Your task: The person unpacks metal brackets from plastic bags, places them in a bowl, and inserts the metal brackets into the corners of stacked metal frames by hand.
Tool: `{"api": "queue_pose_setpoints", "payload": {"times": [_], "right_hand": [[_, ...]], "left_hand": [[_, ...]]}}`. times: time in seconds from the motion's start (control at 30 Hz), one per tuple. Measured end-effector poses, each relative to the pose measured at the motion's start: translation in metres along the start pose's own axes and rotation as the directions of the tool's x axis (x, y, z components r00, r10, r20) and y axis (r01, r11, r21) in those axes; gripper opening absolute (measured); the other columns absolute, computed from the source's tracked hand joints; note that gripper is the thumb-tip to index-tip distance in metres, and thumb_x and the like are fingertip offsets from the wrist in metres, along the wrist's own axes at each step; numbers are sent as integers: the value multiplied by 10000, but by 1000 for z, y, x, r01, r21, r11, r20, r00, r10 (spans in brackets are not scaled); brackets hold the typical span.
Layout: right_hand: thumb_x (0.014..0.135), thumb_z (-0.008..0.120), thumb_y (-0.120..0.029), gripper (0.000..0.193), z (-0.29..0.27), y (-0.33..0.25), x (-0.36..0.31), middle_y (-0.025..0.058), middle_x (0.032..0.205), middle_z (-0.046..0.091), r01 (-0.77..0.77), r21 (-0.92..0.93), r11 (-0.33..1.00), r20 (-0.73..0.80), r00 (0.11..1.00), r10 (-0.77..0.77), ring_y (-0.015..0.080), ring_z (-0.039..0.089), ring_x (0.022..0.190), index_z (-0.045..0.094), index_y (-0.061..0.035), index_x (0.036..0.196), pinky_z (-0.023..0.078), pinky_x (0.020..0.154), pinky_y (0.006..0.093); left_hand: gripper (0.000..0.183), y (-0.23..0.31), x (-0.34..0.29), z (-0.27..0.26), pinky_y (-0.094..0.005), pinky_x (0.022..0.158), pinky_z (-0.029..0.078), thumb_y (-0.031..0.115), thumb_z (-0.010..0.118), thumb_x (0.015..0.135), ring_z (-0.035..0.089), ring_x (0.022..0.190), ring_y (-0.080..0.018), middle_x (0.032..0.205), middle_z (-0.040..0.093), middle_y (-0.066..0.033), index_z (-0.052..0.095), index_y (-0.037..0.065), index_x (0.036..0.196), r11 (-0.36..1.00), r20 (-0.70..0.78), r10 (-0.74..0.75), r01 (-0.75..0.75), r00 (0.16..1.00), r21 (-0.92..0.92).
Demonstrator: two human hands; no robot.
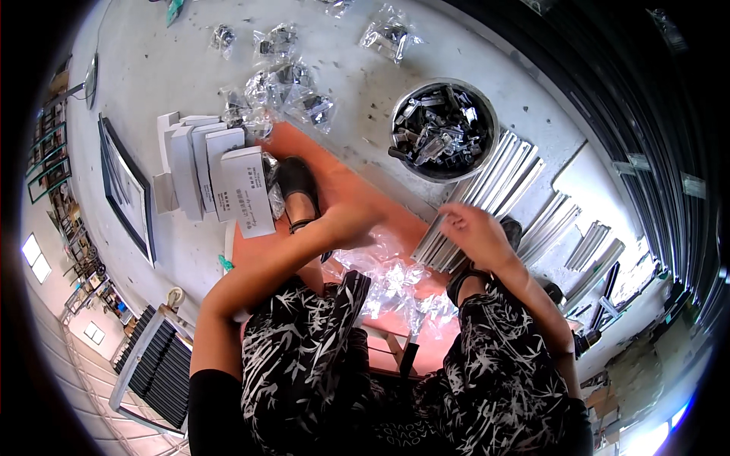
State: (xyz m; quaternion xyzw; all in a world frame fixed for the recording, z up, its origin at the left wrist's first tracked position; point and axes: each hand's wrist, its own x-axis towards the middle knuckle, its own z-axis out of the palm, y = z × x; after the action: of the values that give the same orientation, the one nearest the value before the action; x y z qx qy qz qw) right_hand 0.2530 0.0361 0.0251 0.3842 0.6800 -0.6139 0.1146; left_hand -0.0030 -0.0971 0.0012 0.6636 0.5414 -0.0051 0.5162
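Observation:
My left hand (356,222) is smeared by motion above the orange sheet (334,178), and its fingers do not show clearly. Below it lie crumpled clear plastic bags (388,277), between my feet. My right hand (477,234) hovers over the near end of a row of silvery metal strips (494,171). Its fingers are curled in; whatever they may hold is too blurred to make out. Beyond the strips stands a round bucket (494,114) filled with small black and clear-wrapped parts (442,133).
White boxes (251,182) stand in a row beside my left foot. Bagged black parts (285,83) lie scattered farther off on the grey floor (342,45). More metal strips (551,228) lie to the right, and long dark profiles (639,114) line the far right. A dark frame (125,186) lies at the left.

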Motion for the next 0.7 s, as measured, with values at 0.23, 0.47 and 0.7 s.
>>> {"api": "queue_pose_setpoints", "payload": {"times": [0.23, 0.47, 0.7], "right_hand": [[827, 658, -112, 226, -18, -21, 41, 103, 845, 657, 164, -131, 978, -382, 902, -203, 266, 664, 736, 653, -77, 1051, 527, 647, 359], [808, 670, -46, 275, -13, -46, 66, 83, 1001, 629, 288, -472, 833, -347, 809, -476, 247, 643, 875, 658, -76, 1081, 522, 715, 332], [794, 595, -95, 249, -7, -41, 91, 63, 1300, 567, 327, -841, 430, -75, 718, -692, 250, 467, 1275, 664, -112, 1033, 325, 1095, 449]], "left_hand": [[93, 133, -52, -161, -347, 690, 489, 78, 611, 872, 612, 760, -233, 810, 605, -92, 636, 61, 960, 727, -220, 240, -325, 946, -605], [164, 199, -75, -137, -365, 469, 374, 178, 508, 951, 474, 497, -247, 702, 520, -95, 537, 32, 882, -394, -646, 482, -511, 592, -763], [303, 202, -81, -130, -414, 395, 266, 192, 409, 898, 358, 386, -343, 538, 372, -135, 345, 33, 648, -627, -708, 313, -422, 633, -655]]}}
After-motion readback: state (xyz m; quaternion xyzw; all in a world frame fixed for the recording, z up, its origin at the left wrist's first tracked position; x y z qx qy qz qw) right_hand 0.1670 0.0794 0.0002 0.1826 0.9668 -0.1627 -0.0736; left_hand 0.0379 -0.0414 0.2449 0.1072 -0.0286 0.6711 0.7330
